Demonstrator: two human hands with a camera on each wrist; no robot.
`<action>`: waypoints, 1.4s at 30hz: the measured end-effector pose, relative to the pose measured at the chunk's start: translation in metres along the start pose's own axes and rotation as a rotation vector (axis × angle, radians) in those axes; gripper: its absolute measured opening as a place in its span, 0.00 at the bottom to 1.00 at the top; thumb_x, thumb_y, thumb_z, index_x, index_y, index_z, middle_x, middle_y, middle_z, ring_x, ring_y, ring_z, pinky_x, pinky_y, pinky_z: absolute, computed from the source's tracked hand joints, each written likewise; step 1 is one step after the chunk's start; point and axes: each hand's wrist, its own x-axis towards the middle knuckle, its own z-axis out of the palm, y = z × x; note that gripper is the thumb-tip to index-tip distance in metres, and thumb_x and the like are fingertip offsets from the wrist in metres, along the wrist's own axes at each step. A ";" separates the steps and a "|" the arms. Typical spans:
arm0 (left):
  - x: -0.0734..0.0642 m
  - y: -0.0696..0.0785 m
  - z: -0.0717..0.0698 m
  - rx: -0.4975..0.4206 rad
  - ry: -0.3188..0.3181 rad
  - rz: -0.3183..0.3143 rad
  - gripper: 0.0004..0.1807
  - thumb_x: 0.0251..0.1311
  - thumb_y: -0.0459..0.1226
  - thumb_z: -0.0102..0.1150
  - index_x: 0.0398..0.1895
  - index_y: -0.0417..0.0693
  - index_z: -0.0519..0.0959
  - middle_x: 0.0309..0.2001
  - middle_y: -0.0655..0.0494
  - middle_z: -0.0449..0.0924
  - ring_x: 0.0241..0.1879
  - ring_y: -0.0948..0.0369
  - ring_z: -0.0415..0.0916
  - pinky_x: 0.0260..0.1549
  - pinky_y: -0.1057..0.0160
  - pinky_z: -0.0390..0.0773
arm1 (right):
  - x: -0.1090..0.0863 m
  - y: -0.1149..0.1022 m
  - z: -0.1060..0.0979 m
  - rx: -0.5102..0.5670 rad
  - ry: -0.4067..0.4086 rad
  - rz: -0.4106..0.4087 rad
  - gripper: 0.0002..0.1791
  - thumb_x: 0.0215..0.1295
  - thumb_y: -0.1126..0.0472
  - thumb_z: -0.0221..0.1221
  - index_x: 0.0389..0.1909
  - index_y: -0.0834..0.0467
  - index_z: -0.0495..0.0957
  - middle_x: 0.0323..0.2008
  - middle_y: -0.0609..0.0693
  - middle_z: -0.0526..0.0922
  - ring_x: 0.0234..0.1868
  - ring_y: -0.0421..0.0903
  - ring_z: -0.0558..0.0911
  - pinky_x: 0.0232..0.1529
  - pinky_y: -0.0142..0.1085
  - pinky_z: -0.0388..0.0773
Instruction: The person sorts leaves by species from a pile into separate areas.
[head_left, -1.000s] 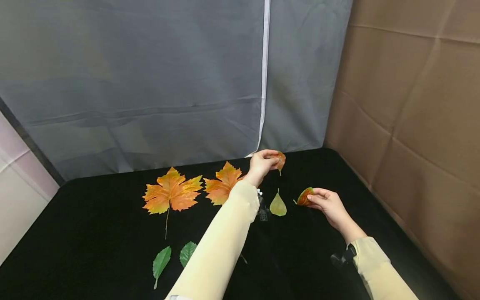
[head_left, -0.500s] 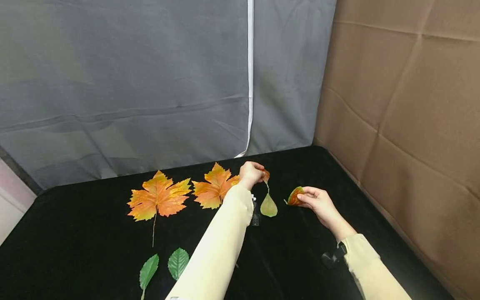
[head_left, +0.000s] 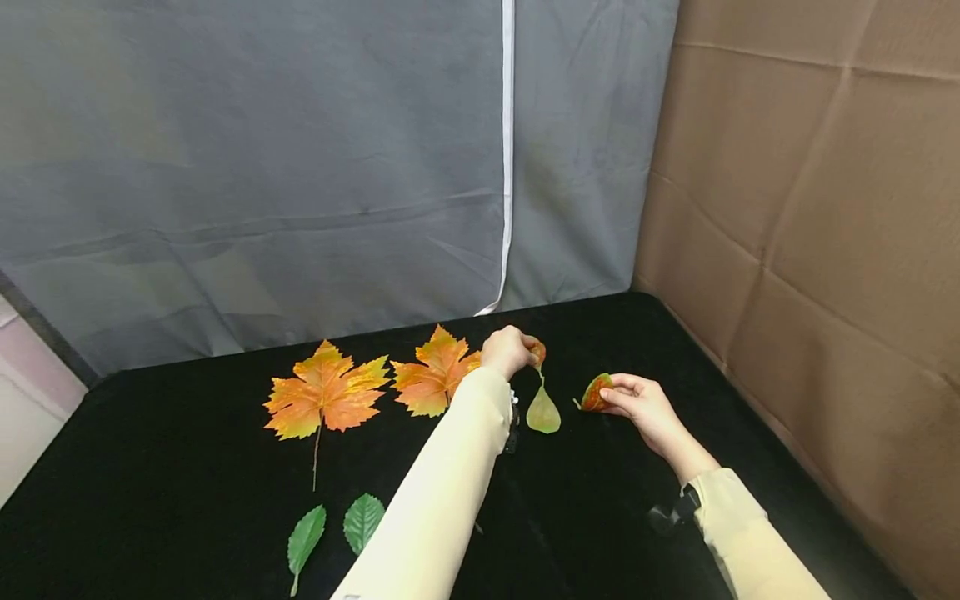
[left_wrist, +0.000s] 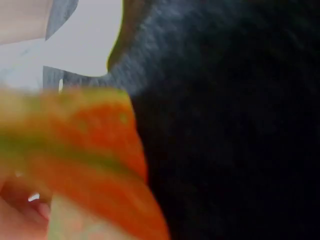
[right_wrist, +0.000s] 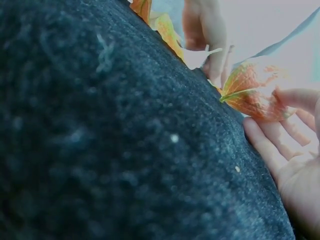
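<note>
My left hand (head_left: 507, 352) reaches across the black table and holds a small orange leaf (head_left: 538, 353) by the fingers, low over the cloth. Just below that leaf's stem lies a pale green leaf (head_left: 543, 413), its stem pointing away from me. To the right, my right hand (head_left: 651, 415) pinches a red leaf with a green edge (head_left: 596, 392) between thumb and fingers. The right wrist view shows this veined red leaf (right_wrist: 255, 92) in the fingers, with the left hand (right_wrist: 205, 35) beyond. A blurred orange leaf (left_wrist: 95, 160) fills part of the left wrist view.
Two orange maple-shaped leaves (head_left: 327, 390) (head_left: 435, 372) lie towards the back left. Two green leaves (head_left: 306, 537) (head_left: 364, 522) lie nearer, one partly behind my left sleeve (head_left: 435, 492). Grey cloth (head_left: 300, 167) stands behind the table, brown cloth (head_left: 810, 250) to the right.
The left hand has come down and nearer to the pale green leaf with its orange leaf. The right hand has stayed almost still with the red leaf. The head view has shifted slightly.
</note>
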 end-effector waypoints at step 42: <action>-0.009 0.004 -0.001 0.074 -0.232 -0.006 0.38 0.57 0.57 0.62 0.72 0.66 0.64 0.64 0.48 0.71 0.59 0.47 0.68 0.54 0.52 0.68 | -0.003 -0.006 -0.014 0.175 0.303 0.021 0.11 0.64 0.72 0.60 0.40 0.53 0.83 0.31 0.45 0.85 0.27 0.38 0.82 0.28 0.27 0.79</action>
